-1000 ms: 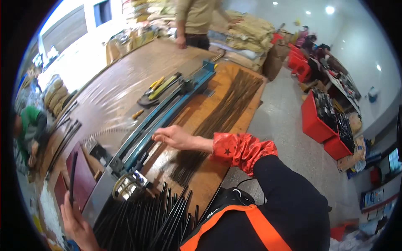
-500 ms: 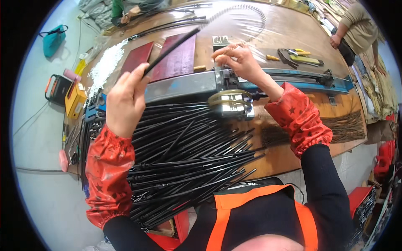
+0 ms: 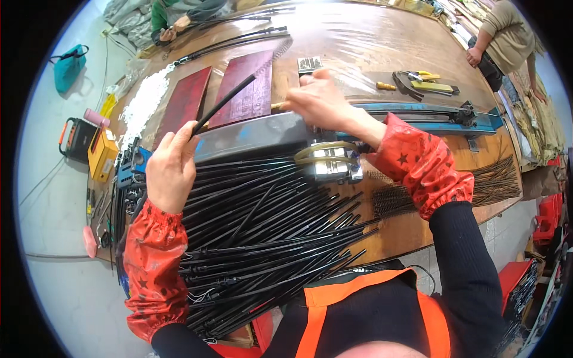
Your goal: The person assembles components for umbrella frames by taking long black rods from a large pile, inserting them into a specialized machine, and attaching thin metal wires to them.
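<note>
My left hand [image 3: 172,173] is closed round the lower end of a thin black tube [image 3: 228,102], which slants up and away to the right. A coil spring [image 3: 279,52] comes out of the tube's far end; its outer part fades into blur. Over the near edge of a grey metal rail, my right hand [image 3: 325,104] has its fingers bent together. Its fingertips are blurred, and whatever they pinch cannot be made out. Just below it sits a small metal clamp block [image 3: 334,164] with a yellowish hose looped over it. Many black tubes [image 3: 250,209] lie piled between my forearms.
A blue and grey rail [image 3: 418,116] runs across the table. Behind it lie two dark red boards [image 3: 246,86], white pieces [image 3: 143,98] and pliers [image 3: 409,86]. Loose springs [image 3: 447,185] lie at the right. Another person's hands [image 3: 173,30] work at the far left; someone [image 3: 507,36] stands far right.
My left hand has moved down and left with the black tube. My right hand has come down and left, and the wide loop of spring between the hands no longer shows.
</note>
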`<state>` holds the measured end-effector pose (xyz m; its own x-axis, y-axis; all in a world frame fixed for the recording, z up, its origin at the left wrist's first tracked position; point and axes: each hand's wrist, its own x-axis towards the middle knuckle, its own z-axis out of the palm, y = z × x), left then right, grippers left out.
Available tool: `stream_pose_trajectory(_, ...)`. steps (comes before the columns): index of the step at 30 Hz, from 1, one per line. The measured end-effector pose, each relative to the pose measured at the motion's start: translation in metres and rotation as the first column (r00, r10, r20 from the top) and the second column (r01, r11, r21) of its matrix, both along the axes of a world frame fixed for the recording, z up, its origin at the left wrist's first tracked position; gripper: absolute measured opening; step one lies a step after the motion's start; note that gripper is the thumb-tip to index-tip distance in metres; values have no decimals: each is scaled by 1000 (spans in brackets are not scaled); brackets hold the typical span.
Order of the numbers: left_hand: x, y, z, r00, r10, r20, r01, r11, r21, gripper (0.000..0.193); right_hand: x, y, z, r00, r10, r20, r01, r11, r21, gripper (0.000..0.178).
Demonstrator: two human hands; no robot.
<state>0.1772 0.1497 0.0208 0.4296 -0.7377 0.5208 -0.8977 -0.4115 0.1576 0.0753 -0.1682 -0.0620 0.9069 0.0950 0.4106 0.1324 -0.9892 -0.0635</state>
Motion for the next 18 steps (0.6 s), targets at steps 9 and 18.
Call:
stream_pose_trajectory(9,23,-20,-33,1000,-19,4,18,971,237,23,-185,-161,-21,897,-338,285,389,909,-146,10)
stream_pose_trajectory(18,6,-145,-83,961,-226,-161,259,939,226,27,-242,-204,-34,875,-385,294,402,916,1,6)
